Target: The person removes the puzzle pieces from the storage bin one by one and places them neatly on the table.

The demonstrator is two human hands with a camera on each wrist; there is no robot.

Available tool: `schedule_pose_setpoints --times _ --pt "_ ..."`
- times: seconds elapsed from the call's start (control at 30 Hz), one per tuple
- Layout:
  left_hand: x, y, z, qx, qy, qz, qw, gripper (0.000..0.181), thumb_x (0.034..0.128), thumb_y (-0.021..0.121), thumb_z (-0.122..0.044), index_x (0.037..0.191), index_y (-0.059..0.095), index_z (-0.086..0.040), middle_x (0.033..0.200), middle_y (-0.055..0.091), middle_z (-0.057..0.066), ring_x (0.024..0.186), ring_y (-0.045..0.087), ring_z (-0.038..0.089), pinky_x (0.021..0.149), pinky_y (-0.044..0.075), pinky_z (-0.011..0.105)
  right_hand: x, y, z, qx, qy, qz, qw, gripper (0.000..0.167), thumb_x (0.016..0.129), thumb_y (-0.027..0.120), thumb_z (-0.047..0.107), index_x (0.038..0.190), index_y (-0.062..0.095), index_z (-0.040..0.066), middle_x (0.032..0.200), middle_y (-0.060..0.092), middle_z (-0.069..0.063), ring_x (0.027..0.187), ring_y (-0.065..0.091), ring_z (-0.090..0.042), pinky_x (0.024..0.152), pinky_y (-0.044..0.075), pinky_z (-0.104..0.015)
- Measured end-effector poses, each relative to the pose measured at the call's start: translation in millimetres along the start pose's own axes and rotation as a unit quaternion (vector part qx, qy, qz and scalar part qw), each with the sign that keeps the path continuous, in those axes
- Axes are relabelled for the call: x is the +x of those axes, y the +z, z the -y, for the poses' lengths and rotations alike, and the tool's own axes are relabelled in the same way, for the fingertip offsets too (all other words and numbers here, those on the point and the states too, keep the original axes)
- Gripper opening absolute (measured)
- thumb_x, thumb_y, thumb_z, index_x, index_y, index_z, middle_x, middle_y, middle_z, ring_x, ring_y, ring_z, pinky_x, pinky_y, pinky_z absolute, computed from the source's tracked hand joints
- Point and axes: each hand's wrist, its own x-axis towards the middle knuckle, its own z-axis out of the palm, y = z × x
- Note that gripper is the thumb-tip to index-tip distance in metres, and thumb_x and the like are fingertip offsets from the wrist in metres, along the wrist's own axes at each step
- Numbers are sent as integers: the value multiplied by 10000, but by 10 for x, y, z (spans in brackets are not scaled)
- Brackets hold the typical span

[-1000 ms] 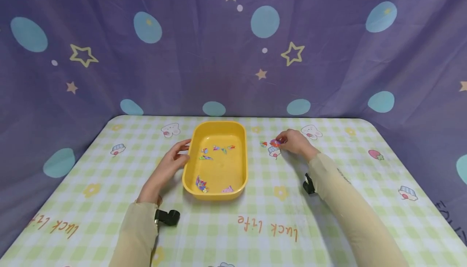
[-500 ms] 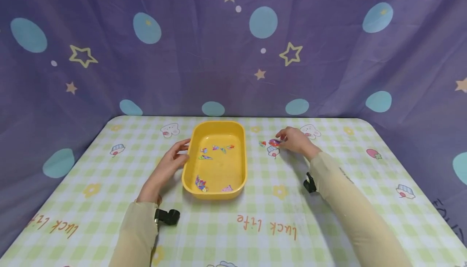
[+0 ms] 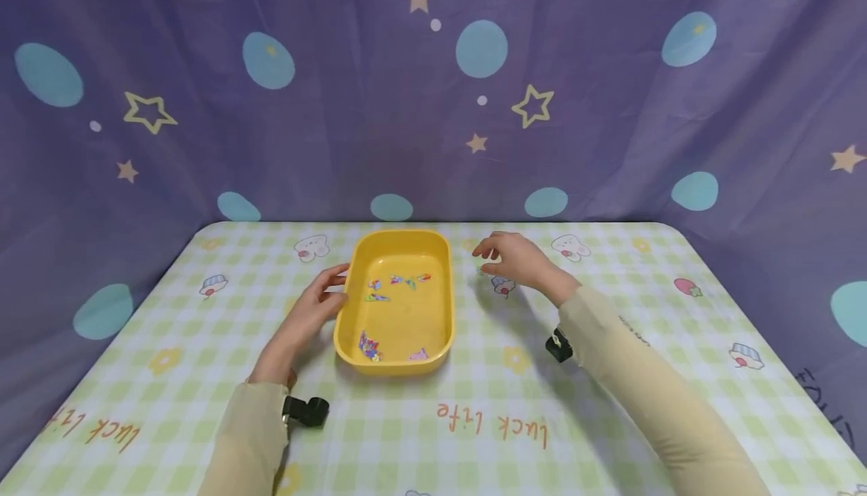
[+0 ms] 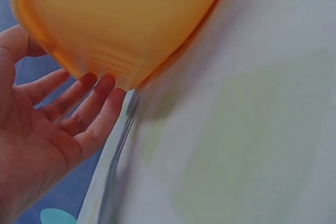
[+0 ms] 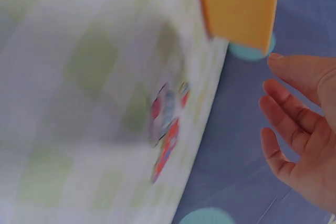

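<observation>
The left hand (image 3: 305,323) rests its fingertips against the left side of a yellow tray (image 3: 406,369); in the left wrist view, the fingers (image 4: 89,121) are spread and touch the tray's wall (image 4: 121,19). Small colourful flat pieces lie inside, among them a red-blue one (image 3: 369,346) and a pink one (image 3: 419,354). Right of the tray the right hand (image 3: 521,261) hovers above the table, fingers relaxed and nothing in them. The right wrist view has a long red piece (image 5: 166,150) and a smaller one (image 5: 185,94) on the cloth. The hand mostly hides these two in the head view.
A light green checked cloth (image 3: 515,458) with printed cakes, flowers and writing covers the table. Behind it hangs a purple curtain (image 3: 420,142) with stars and blue ovals. Each wrist carries a small black camera (image 3: 308,411).
The right hand has left the red-purple piece it was touching, and has risen and moved left toward the tray. The left hand stays against the tray. The head view has shifted slightly.
</observation>
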Motion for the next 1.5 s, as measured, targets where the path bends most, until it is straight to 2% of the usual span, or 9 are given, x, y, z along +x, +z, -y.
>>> schedule_pose_setpoints --times 0.17,0.3,0.43,0.63,0.97,1.2,1.27,1.43,1.5 --pt "-31 11 -18 11 18 -13 10000 569 899 489 -205 1427 276 -212 1383 362 145 1156 469 313 904 434 425 1 9 228 70 -433 -73 9990 247 805 674 162 1049 673 124 965 614 -14 894 580 -193 766 467 -309" --pt "-37 19 -18 39 76 -11 10000 567 901 487 -204 1428 276 -205 1381 366 150 1148 473 314 905 433 429 11 25 423 117 -938 69 9955 237 792 683 147 1029 679 125 967 619 6 876 586 -178 764 468 -283" --pt "-36 33 -2 90 42 -23 9999 568 901 485 -206 1428 275 -197 1376 372 152 1142 477 312 900 438 425 30 74 608 27 -1367 471 9895 247 782 692 154 1029 680 146 987 624 15 869 584 -158 764 454 -253" --pt "-15 38 4 161 16 -33 9999 570 896 482 -219 1427 277 -209 1369 381 137 1138 481 300 893 446 414 70 185 807 -185 -1702 1131 9787 225 791 684 154 1016 687 143 970 620 25 899 569 -165 800 434 -270" --pt "-9 16 33 137 82 5 9999 575 897 477 -183 1432 268 -176 1371 369 167 1131 482 318 885 447 397 150 428 996 -347 -1594 2094 9641 165 765 706 228 929 695 217 859 613 93 768 522 -54 724 413 -190" --pt "-7 5 39 191 45 -41 9998 567 904 483 -217 1430 271 -209 1371 375 141 1133 476 302 897 438 419 161 499 1113 -752 -1461 2448 9555 171 753 721 249 918 676 238 810 587 149 749 519 -45 715 408 -196" --pt "-47 7 -40 166 33 -28 9999 564 907 474 -193 1432 268 -175 1371 370 161 1136 470 317 900 435 423 168 530 1133 -847 -1355 2571 9531 156 760 718 258 903 658 241 791 578 140 739 514 -59 705 407 -204" --pt "-61 16 -76 88 6 22 10000 565 915 466 -183 1438 253 -158 1384 352 177 1157 457 331 908 431 441 184 628 1144 -999 -1241 2767 9476 121 781 702 240 826 590 231 729 537 96 683 478 -98 647 381 -218" --pt "-20 9 4 101 16 21 9999 569 917 469 -212 1440 248 -192 1390 350 162 1165 457 320 908 433 443 189 652 1145 -1031 -1253 2761 9473 135 776 706 230 803 573 226 712 527 91 668 471 -100 634 370 -220"
